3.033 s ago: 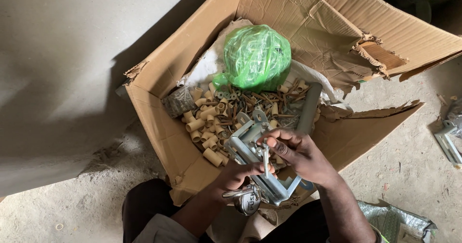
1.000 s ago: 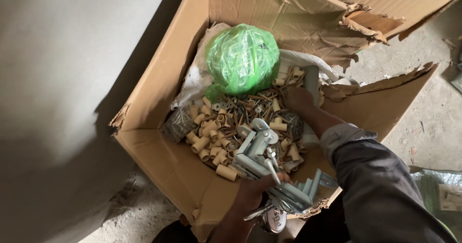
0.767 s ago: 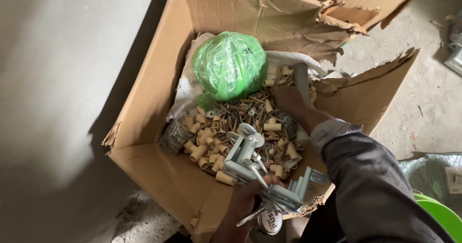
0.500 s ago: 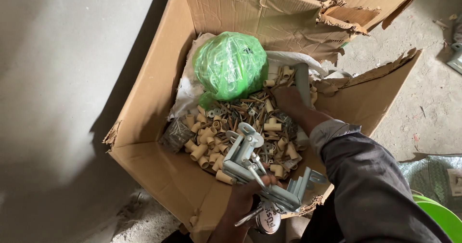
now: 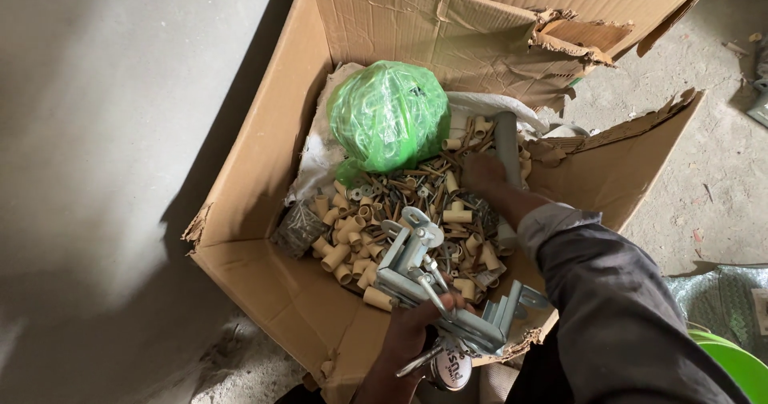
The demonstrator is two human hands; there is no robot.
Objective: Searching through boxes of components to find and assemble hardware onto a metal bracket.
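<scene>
A torn cardboard box sits on the floor, filled with several beige plastic sleeves, rusty screws and a green plastic bag. My left hand grips a bundle of grey metal brackets at the box's near edge, with a small round tin just below it. My right hand reaches deep into the box among the loose screws and sleeves, next to a grey pipe. Whether its fingers hold anything is hidden.
A grey concrete wall rises to the left and a dusty concrete floor lies to the right. A green bucket rim shows at the lower right corner. A small bag of screws lies in the box's left side.
My right hand left the bracket bundle and reached into the far side of the box. The view came closer. The left hand keeps hold of the brackets.
</scene>
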